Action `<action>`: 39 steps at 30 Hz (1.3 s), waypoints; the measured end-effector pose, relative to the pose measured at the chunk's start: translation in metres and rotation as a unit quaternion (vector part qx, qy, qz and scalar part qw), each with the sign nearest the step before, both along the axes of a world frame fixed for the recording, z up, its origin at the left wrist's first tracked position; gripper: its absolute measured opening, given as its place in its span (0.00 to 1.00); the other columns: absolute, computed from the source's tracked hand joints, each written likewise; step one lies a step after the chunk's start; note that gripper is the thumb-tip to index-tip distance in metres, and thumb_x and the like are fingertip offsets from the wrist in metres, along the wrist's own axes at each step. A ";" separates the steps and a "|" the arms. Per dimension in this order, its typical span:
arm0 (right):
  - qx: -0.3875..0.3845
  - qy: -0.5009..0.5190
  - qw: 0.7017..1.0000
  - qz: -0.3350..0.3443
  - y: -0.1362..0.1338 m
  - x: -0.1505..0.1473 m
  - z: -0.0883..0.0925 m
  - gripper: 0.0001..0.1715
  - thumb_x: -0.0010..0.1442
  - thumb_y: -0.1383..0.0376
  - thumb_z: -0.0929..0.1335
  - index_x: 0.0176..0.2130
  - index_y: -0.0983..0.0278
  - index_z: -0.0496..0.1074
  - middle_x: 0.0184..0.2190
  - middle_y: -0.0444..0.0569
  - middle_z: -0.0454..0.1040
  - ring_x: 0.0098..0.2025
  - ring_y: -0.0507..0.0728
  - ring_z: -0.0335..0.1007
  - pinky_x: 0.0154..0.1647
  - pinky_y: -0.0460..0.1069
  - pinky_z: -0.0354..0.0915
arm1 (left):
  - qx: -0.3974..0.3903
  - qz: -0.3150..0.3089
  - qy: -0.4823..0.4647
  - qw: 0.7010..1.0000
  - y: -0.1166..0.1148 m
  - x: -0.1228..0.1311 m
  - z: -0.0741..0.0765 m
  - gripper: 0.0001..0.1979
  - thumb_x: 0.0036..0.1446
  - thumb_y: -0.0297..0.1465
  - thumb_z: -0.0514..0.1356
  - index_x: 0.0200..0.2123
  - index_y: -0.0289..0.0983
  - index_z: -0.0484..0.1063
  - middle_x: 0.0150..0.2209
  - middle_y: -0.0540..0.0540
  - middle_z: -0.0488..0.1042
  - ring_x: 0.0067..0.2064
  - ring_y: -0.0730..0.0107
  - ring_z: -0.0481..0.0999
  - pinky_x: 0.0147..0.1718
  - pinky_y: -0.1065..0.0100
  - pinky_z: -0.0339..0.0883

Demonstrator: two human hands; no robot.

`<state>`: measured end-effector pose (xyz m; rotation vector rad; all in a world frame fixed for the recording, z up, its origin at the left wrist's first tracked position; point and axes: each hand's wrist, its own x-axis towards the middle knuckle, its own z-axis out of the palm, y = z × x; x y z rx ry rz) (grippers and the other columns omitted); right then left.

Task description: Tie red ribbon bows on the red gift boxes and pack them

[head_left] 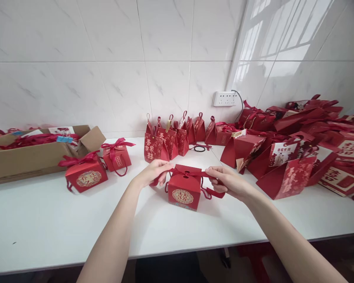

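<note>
A red gift box with a round gold emblem stands upright on the white table in front of me. A red ribbon runs across its top, crossed over at the middle. My left hand pinches one end of the ribbon at the box's left side. On the right, my right hand grips the other end, with a loose tail hanging below the fingers. Red cord handles show at the box's sides. Both hands are closed and the ribbon looks stretched between them.
Two red boxes with bows sit to the left, beside a cardboard carton of ribbons. Several small red bags stand behind. Many red boxes pile up on the right. A black-handled tool lies near the wall socket.
</note>
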<state>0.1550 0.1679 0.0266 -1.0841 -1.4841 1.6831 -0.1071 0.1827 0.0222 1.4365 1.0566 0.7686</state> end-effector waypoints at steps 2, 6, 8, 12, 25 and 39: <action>-0.003 -0.019 1.000 -0.010 -0.002 0.001 0.000 0.29 0.44 0.48 0.73 0.20 0.63 0.56 0.13 0.32 0.49 0.13 0.41 0.38 0.15 0.43 0.34 | -0.015 -0.002 0.013 1.000 0.000 -0.002 0.000 0.21 0.51 0.46 0.61 0.21 0.38 0.60 0.07 0.59 0.55 0.11 0.78 0.60 0.15 0.75 0.53; 0.003 -0.072 0.997 -0.008 -0.005 0.003 0.000 0.29 0.40 0.46 0.74 0.20 0.64 0.60 0.11 0.32 0.47 0.12 0.41 0.37 0.14 0.43 0.31 | -0.048 -0.041 0.010 0.998 0.000 -0.006 0.000 0.25 0.44 0.49 0.65 0.18 0.37 0.59 0.05 0.59 0.53 0.09 0.81 0.56 0.14 0.75 0.50; 0.003 -0.080 0.997 -0.010 -0.006 0.003 0.001 0.29 0.38 0.46 0.75 0.20 0.64 0.61 0.11 0.32 0.49 0.11 0.40 0.38 0.13 0.43 0.30 | -0.051 -0.053 0.004 0.997 -0.001 -0.006 0.001 0.24 0.41 0.48 0.67 0.18 0.37 0.60 0.05 0.59 0.53 0.08 0.80 0.56 0.14 0.75 0.49; -0.013 -0.041 0.999 -0.013 -0.012 0.004 0.006 0.30 0.40 0.47 0.75 0.19 0.64 0.57 0.13 0.32 0.50 0.10 0.38 0.36 0.13 0.43 0.29 | -0.047 -0.068 -0.014 0.997 -0.002 -0.004 0.002 0.22 0.41 0.46 0.67 0.18 0.36 0.63 0.05 0.58 0.55 0.09 0.77 0.60 0.13 0.75 0.49; -0.025 -0.015 0.999 -0.022 -0.065 -0.016 -0.014 0.26 0.51 0.45 0.68 0.26 0.65 0.64 0.25 0.45 0.73 0.15 0.45 0.61 0.17 0.43 0.54 | -0.030 -0.058 -0.070 0.995 -0.001 0.005 -0.002 0.19 0.48 0.40 0.64 0.20 0.36 0.58 0.12 0.60 0.53 0.13 0.85 0.50 0.14 0.77 0.44; -0.027 0.046 0.998 -0.027 -0.050 0.017 -0.035 0.25 0.51 0.47 0.70 0.26 0.65 0.64 0.24 0.44 0.68 0.23 0.48 0.61 0.25 0.45 0.53 | -0.053 -0.165 -0.084 0.981 -0.002 0.013 -0.023 0.23 0.40 0.45 0.67 0.15 0.34 0.62 0.13 0.49 0.68 0.16 0.78 0.65 0.16 0.74 0.49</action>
